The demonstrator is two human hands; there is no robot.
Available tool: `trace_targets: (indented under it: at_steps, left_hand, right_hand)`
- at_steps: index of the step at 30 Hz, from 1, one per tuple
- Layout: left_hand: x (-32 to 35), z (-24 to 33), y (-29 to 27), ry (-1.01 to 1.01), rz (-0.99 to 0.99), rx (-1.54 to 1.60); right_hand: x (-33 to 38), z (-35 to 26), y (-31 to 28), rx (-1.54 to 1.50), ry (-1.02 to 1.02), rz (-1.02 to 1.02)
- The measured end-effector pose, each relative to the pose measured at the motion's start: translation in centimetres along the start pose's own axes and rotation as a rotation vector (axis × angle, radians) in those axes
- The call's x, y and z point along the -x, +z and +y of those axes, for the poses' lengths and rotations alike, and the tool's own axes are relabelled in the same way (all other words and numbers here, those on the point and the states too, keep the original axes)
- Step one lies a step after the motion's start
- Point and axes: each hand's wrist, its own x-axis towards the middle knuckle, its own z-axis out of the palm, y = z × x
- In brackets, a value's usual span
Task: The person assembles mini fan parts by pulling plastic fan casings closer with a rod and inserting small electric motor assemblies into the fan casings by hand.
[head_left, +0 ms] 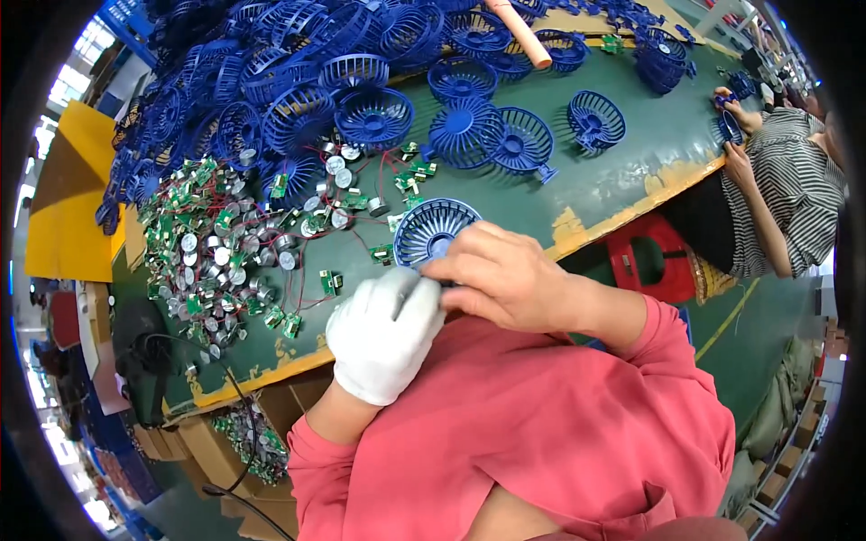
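My left hand (383, 334), in a white glove, and my bare right hand (505, 275) meet at the near edge of the green table. Between them they grip a blue plastic fan cage (437, 219), round and ribbed, its open side facing up. The fingers of both hands close round its near side, where the part under them is hidden. Just left of the cage lie small green circuit boards (331, 282) wired in red to silver round motors (287, 261).
A big heap of blue fan cages (298, 63) covers the table's far left, with more loose cages (465, 132) beyond my hands. An orange tube (520, 34) lies at the back. A co-worker in a striped top (794, 180) sits at right near a red stool (645, 261).
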Motion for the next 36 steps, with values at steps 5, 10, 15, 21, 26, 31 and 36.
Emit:
trace_targets:
  at_steps: [5,10,15,21,26,31,36]
  left_hand:
    - [0.4,0.3,-0.4,-0.234,-0.074,0.104]
    - [1.1,-0.3,0.9,-0.295,-0.137,0.061]
    - [0.9,-0.9,0.9,-0.284,-0.146,0.062]
    - [1.0,-1.9,1.0,-0.203,-0.132,0.040]
    - [1.0,-2.1,0.9,-0.171,-0.133,0.042]
    - [1.5,-2.1,1.0,-0.213,-0.146,0.038]
    - [1.2,-2.6,2.0,-0.175,-0.107,0.072]
  right_hand:
    - [-1.6,0.7,-0.9,0.231,0.001,-0.088]
    - [-2.5,2.7,-0.6,0.423,-0.124,-0.303]
    - [-3.3,2.9,-1.2,0.393,-0.122,-0.401]
    - [-3.9,3.1,-0.7,0.562,-0.285,-0.465]
    - [-3.2,2.5,-0.1,0.590,-0.327,-0.400]
    - [-4.3,1.9,0.3,0.642,-0.331,-0.478]
    - [-3.5,3.2,-0.3,0.427,-0.103,-0.479]
